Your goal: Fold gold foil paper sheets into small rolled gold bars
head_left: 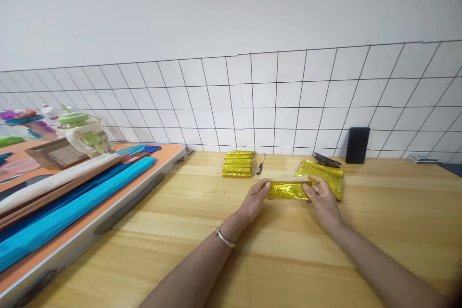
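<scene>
A strip of shiny gold foil paper point(287, 190), with a pale edge along its top, is stretched between my two hands over the wooden table. My left hand point(255, 198) pinches its left end, thumb on the front. At the right end, my right hand point(323, 199) grips it between thumb and fingers. Just behind my right hand lies a flat stack of gold foil sheets point(334, 183), partly covered by the hand and strip. Farther back and left sits a row of folded gold foil strips point(237, 166).
A pen point(260, 164) lies beside the folded strips. Behind the sheets are a dark stapler-like object point(326, 160) and a black phone point(357, 145) leaning on the tiled wall. On the left, an orange-topped raised board point(169, 154) holds coloured paper rolls point(83, 202) and a green-lidded jar point(77, 122).
</scene>
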{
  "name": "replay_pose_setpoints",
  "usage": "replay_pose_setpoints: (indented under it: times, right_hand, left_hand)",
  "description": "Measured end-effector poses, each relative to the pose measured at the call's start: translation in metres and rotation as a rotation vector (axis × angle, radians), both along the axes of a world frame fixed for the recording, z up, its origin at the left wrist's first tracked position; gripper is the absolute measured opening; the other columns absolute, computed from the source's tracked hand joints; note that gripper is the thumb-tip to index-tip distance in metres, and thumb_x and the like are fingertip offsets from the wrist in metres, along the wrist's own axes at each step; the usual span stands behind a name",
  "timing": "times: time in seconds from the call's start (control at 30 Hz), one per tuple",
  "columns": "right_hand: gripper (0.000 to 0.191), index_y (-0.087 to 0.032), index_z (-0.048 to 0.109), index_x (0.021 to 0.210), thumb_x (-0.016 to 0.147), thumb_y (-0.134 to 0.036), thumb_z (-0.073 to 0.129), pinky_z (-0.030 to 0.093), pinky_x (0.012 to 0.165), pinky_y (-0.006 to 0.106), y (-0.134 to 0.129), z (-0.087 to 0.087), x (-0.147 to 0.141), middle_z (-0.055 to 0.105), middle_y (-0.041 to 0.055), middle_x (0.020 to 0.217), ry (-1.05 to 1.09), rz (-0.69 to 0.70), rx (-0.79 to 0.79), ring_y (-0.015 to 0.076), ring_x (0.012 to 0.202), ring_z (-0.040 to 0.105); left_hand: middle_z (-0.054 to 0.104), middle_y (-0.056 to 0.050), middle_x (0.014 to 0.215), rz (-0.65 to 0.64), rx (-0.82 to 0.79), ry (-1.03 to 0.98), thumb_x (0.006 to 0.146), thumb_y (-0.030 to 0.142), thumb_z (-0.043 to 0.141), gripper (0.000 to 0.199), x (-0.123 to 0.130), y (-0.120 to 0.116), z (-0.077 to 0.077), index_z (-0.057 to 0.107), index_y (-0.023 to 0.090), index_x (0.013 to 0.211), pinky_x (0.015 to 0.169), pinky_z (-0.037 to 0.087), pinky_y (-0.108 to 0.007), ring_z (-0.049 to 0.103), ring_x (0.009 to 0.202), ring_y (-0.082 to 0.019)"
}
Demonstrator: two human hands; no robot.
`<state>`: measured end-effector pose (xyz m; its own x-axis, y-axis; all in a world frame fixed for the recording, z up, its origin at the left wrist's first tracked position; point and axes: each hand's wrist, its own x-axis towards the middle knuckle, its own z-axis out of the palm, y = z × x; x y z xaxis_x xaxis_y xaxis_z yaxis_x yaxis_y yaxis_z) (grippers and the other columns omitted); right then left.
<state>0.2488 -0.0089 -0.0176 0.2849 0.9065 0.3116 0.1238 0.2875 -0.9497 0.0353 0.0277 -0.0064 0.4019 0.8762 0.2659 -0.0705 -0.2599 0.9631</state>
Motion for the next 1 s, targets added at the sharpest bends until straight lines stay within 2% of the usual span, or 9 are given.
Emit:
replay_pose_setpoints:
  times: [0.1, 0.23, 0.3, 0.43, 0.63, 0.77, 1.0]
  right_hand:
    - [0.051, -0.023, 0.05, 0.115, 0.073, -0.048, 0.064, 0.042, 0.056, 0.026, 0.001, 0.002, 0.0, 0.058, -0.0004, 0.076, 0.081, 0.037, 0.009, 0.016, 0.066, 0.052]
    - [0.034, -0.019, 0.06, 0.093, 0.074, -0.047, 0.064, 0.038, 0.059, 0.025, -0.001, 0.004, -0.001, 0.056, -0.0007, 0.076, 0.038, 0.055, 0.047, 0.0135, 0.066, 0.048]
    - [0.028, -0.018, 0.057, 0.078, 0.074, -0.045, 0.064, 0.035, 0.056, 0.024, -0.003, 0.005, -0.002, 0.051, -0.0026, 0.068, 0.022, 0.046, 0.059, 0.0117, 0.061, 0.043]
    - [0.035, -0.019, 0.043, 0.06, 0.075, -0.044, 0.063, 0.025, 0.05, 0.023, -0.005, 0.006, -0.002, 0.036, -0.0059, 0.057, -0.012, 0.02, 0.072, 0.0096, 0.054, 0.031]
    - [0.041, -0.021, 0.035, 0.058, 0.078, -0.048, 0.058, 0.022, 0.05, 0.024, -0.007, 0.006, -0.002, 0.028, -0.0063, 0.056, -0.072, -0.009, 0.074, 0.0101, 0.053, 0.025]
    - [0.041, -0.021, 0.033, 0.058, 0.081, -0.048, 0.054, 0.025, 0.051, 0.024, -0.009, 0.007, -0.004, 0.028, -0.0055, 0.058, -0.115, -0.013, 0.079, 0.0107, 0.055, 0.027]
    - [0.039, -0.021, 0.034, 0.061, 0.084, -0.049, 0.049, 0.027, 0.053, 0.024, -0.01, 0.006, -0.004, 0.028, -0.0049, 0.06, -0.191, -0.042, 0.094, 0.0112, 0.057, 0.028]
  left_hand:
    - [0.06, -0.007, 0.096, -0.018, 0.012, -0.013, 0.086, 0.053, 0.044, 0.044, -0.002, 0.001, 0.001, 0.059, 0.015, 0.104, 0.082, 0.042, -0.029, 0.053, 0.089, -0.018]
    - [0.06, -0.007, 0.103, 0.001, 0.066, -0.006, 0.088, 0.049, 0.044, 0.04, -0.006, 0.003, 0.001, 0.059, 0.016, 0.104, 0.09, 0.038, -0.03, 0.05, 0.099, -0.02]
    - [0.059, -0.006, 0.101, 0.024, 0.074, 0.025, 0.088, 0.049, 0.043, 0.04, -0.007, 0.004, 0.001, 0.059, 0.016, 0.103, 0.09, 0.038, -0.03, 0.05, 0.098, -0.019]
    - [0.058, -0.005, 0.095, 0.048, 0.078, 0.057, 0.088, 0.051, 0.041, 0.04, -0.008, 0.005, 0.002, 0.058, 0.016, 0.1, 0.085, 0.039, -0.028, 0.05, 0.091, -0.017]
    - [0.053, -0.002, 0.082, 0.05, 0.072, 0.042, 0.087, 0.051, 0.043, 0.038, -0.008, 0.003, 0.003, 0.057, 0.016, 0.093, 0.075, 0.039, -0.024, 0.047, 0.078, -0.014]
    - [0.047, 0.001, 0.073, 0.071, 0.061, 0.023, 0.086, 0.051, 0.045, 0.037, -0.006, 0.004, 0.003, 0.053, 0.016, 0.082, 0.066, 0.037, -0.022, 0.041, 0.069, -0.012]
    - [0.039, 0.003, 0.066, 0.135, 0.066, -0.017, 0.086, 0.051, 0.045, 0.037, -0.001, 0.003, -0.003, 0.047, 0.016, 0.074, 0.06, 0.033, -0.021, 0.036, 0.063, -0.01]
